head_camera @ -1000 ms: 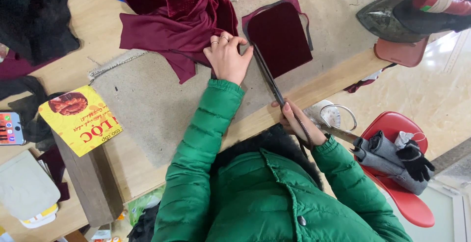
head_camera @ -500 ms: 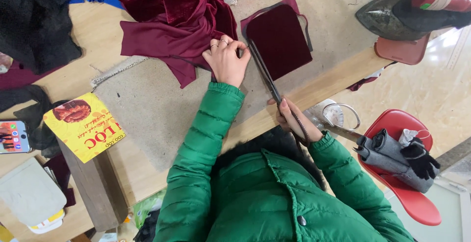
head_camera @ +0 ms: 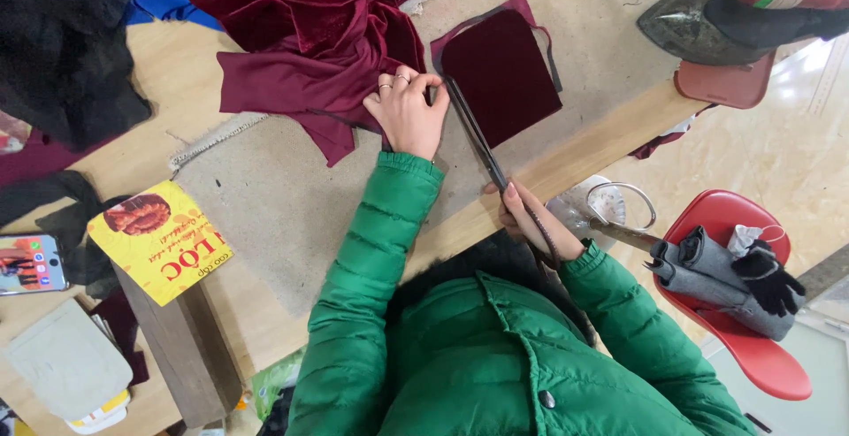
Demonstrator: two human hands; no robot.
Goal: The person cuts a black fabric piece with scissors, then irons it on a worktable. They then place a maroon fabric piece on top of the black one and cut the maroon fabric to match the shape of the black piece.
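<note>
Two hands work at a padded surface [head_camera: 292,206]: the left hand [head_camera: 409,116] lies flat, fingers together, pressing the edge of a dark red fabric piece [head_camera: 500,73], while the right hand [head_camera: 529,222] is closed around the handles of long scissors [head_camera: 478,140], whose blades lie along that piece's left edge. Just beyond the left hand, crumpled red velvet [head_camera: 309,20] is heaped. Farther off, an iron [head_camera: 707,20] rests at the upper right and a yellow packet [head_camera: 159,240] at the left

Iron [head_camera: 707,16] right of cloth piece [head_camera: 500,73]
</note>
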